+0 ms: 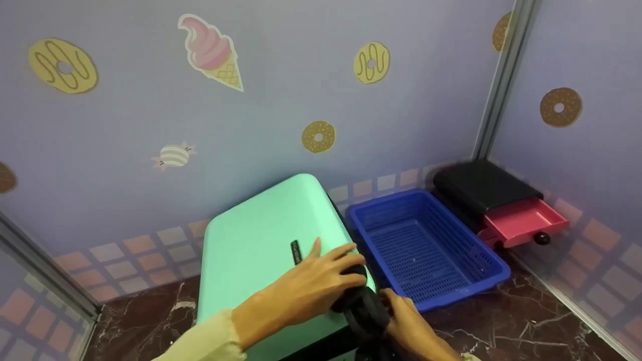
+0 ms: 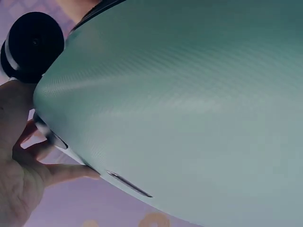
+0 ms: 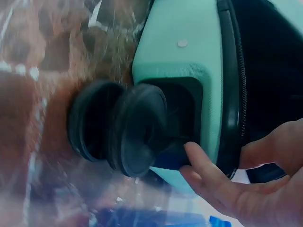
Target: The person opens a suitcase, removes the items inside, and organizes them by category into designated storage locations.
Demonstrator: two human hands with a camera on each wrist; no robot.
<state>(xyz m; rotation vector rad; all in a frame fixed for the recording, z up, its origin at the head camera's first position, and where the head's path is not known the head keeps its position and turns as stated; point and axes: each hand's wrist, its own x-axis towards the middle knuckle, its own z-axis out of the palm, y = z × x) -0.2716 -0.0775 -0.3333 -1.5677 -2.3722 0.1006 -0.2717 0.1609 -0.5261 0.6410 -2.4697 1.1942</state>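
A mint-green suitcase [image 1: 261,225] leans at a tilt near the wall, with a small dark logo plate [image 1: 296,252] on its shell. My left hand [image 1: 311,281] rests spread over its lower corner, beside black wheel parts [image 1: 368,313]. In the left wrist view its fingers [image 2: 71,172] touch the shell's edge below a black wheel [image 2: 35,45]. On the far side my right hand [image 1: 409,323] grips the suitcase rim. The right wrist view shows its thumb at the zip edge and fingers [image 3: 201,161] at the recess of a black double wheel [image 3: 137,130].
Right of the suitcase lies a blue plastic basket [image 1: 426,301] on the dark marbled floor [image 1: 541,321]. Behind it, in the corner, stands a black box [image 1: 486,185] with a pink drawer [image 1: 526,220] pulled out. Patterned walls [image 1: 281,100] close in the space.
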